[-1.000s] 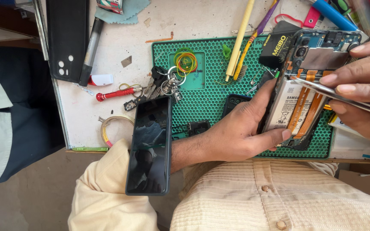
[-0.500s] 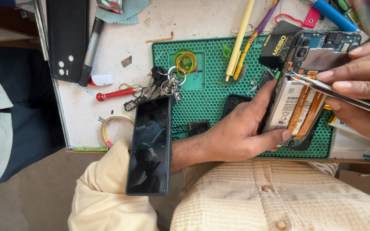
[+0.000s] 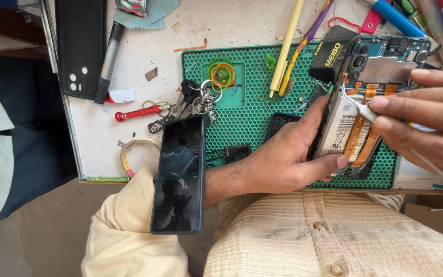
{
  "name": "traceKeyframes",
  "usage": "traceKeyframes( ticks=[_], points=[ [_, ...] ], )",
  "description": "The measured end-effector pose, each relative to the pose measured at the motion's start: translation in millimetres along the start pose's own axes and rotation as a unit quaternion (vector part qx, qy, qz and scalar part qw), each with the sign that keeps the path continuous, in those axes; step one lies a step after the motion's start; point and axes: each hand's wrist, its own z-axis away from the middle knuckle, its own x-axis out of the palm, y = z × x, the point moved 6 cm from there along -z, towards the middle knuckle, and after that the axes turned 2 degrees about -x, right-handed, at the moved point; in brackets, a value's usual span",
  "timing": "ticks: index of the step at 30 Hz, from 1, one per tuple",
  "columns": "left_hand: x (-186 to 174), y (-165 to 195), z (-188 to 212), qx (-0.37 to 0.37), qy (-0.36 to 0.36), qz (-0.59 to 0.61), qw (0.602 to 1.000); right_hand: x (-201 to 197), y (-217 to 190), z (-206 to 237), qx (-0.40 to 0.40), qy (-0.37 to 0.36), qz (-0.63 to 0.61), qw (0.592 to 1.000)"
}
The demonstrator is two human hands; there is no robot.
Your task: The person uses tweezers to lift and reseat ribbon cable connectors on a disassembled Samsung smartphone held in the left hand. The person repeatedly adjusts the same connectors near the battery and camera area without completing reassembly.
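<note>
From the head camera we see our left hand point(image 3: 283, 164) gripping an opened phone point(image 3: 365, 107) by its left edge, thumb under the near end and fingers curled behind, tilted up over the right side of the green mat point(image 3: 252, 107). Our right hand point(image 3: 426, 123) comes in from the right with fingers pressed together, pinching metal tweezers point(image 3: 357, 105); the tips sit on the upper edge of the white battery point(image 3: 339, 131), just beside the orange ribbon cables point(image 3: 360, 136).

We judge the work in hand to be on the phone's inner parts near the battery's top; the tweezer tips need a steady, light touch so the ribbon cables are not nicked, with the left hand keeping the phone from rocking.

The battery carries a white label with dark print and small symbols. A black box point(image 3: 331, 56) with yellow lettering lies at the far edge of the mat, touching the phone's far left corner. A second phone point(image 3: 179, 174), dark and whole, rests on our left forearm sleeve. Keys point(image 3: 198, 100) and coloured rubber bands point(image 3: 221, 74) lie on the mat's left part, and a red screwdriver point(image 3: 139, 112) lies on the white worktop point(image 3: 144, 46).
</note>
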Motion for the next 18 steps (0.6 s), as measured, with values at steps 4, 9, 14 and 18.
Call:
traceKeyframes(
  ticks=[4,9,14,18],
  points=[
    [0,3,-1,-0.016,-0.006,0.04,0.999,-3,-13,-7,-0.004,-0.074,0.06,0.995],
    [-1,4,-2,-0.013,-0.01,0.061,0.998,-4,-24,-16,0.007,-0.12,0.104,0.987],
    [0,2,-1,-0.02,-0.011,0.068,0.997,-4,-29,-19,0.007,-0.147,0.139,0.979],
    [1,1,-2,-0.015,-0.01,0.068,0.998,-5,-29,-19,0.003,-0.149,0.141,0.979]
  ],
)
